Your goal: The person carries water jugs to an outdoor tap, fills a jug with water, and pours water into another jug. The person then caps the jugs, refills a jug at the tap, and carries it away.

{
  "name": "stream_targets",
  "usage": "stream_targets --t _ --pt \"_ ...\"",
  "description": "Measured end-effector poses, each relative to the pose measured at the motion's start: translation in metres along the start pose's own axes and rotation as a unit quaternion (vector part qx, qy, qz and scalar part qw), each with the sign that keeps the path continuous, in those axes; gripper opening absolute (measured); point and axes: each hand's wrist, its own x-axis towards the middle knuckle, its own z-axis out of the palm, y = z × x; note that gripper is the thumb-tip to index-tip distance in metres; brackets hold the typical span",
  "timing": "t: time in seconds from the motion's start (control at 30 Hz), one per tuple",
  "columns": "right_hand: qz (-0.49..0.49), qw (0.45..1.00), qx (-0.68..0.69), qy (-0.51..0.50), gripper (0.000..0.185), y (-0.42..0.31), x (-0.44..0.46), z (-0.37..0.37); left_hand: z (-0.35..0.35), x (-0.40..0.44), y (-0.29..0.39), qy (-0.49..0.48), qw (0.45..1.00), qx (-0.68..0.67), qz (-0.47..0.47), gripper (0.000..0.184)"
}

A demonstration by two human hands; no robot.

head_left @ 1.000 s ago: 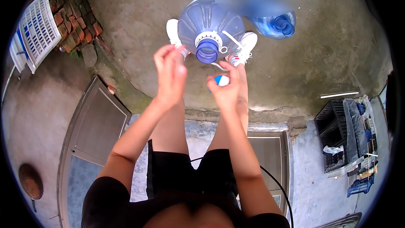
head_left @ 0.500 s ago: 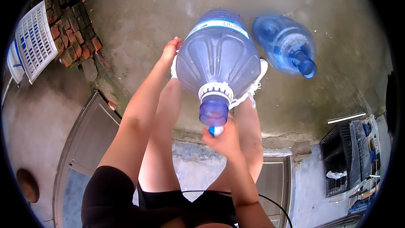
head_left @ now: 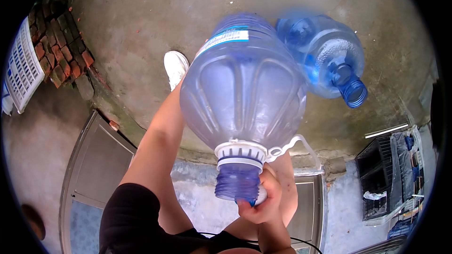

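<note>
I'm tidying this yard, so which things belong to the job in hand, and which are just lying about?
In the job:
- large bottle with white handle
- blue-and-white cap, in the right hand

Seemingly just lying about:
- second blue bottle
- bricks
- white basket
- black crate

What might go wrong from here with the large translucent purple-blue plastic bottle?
The right grip holds a small blue-and-white cap beside the uncapped, threaded neck of the large bottle, so the cap might slip and fall. The large bottle might also bump the translucent blue plastic bottle on the grey floor.
</note>
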Motion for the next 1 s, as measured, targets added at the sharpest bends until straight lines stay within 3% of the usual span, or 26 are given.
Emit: stream_targets --t 0.07,0.2,0.4,0.47,0.77,0.9,1.0 --pt "-0.026 0.999 -0.03 0.036 0.038 -0.006 0.001 0.001 0.004 -0.009 -0.007 0.001 1.0 0.001 0.003 0.058" --pt "-0.052 0.996 -0.076 0.015 0.035 -0.01 0.004 0.004 0.013 -0.028 -0.007 0.008 1.0 0.016 0.016 0.059" --pt "-0.097 0.995 -0.021 0.005 0.036 -0.031 0.03 0.01 0.035 -0.051 -0.005 0.008 1.0 0.023 0.01 0.06" --pt "-0.089 0.994 0.053 0.029 0.035 -0.042 0.04 0.012 0.042 -0.056 -0.004 0.007 1.0 0.017 0.004 0.061" --pt "-0.066 0.994 0.07 0.06 0.032 -0.053 0.049 0.012 0.083 -0.073 -0.005 -0.008 0.999 -0.025 -0.025 0.063" --pt "-0.043 0.995 -0.029 0.082 0.029 -0.052 0.04 0.015 0.097 -0.087 0.001 -0.013 0.999 -0.029 -0.026 0.064" --pt "-0.103 0.989 -0.083 0.066 0.034 -0.046 0.035 0.013 0.103 -0.105 0.011 -0.004 1.0 -0.015 -0.019 0.064"
